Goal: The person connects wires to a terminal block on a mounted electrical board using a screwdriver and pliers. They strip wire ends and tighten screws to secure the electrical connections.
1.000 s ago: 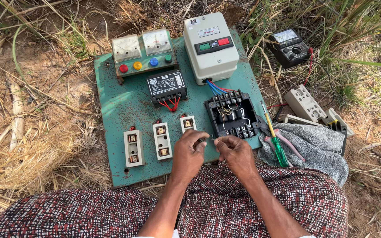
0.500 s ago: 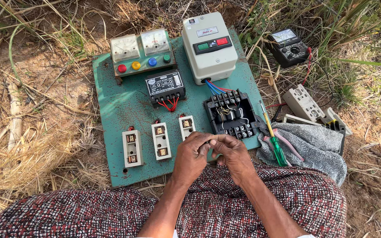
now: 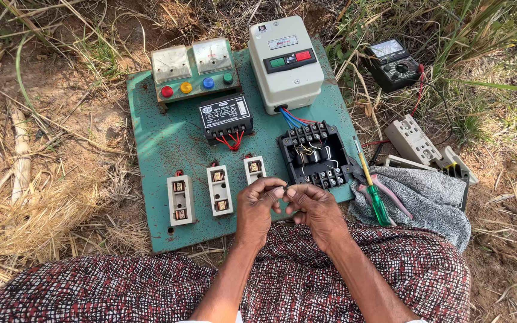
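My left hand (image 3: pixel 257 205) and my right hand (image 3: pixel 313 206) meet fingertip to fingertip over the near edge of a green metal panel (image 3: pixel 163 143) lying on the ground. Between the fingertips is a small dark part (image 3: pixel 282 191), too small to make out. Just beyond my hands are three white fuse holders (image 3: pixel 218 190) and an open black terminal block (image 3: pixel 313 155) with wires. Further back on the panel sit a white starter box (image 3: pixel 285 63) with green and red buttons, a black relay (image 3: pixel 226 116), and a meter unit (image 3: pixel 190 72) with coloured lamps.
A grey cloth (image 3: pixel 420 200) to the right carries a green-handled screwdriver (image 3: pixel 373 191) and pink-handled pliers (image 3: pixel 384 194). A multimeter (image 3: pixel 393 64) and white plastic parts (image 3: pixel 414 140) lie in the grass at the right. Dry straw and soil surround the panel. Patterned fabric (image 3: pixel 151 287) covers my lap.
My hands have drawn closer together, fingertips now touching around the small part; they stay at the panel's near edge.
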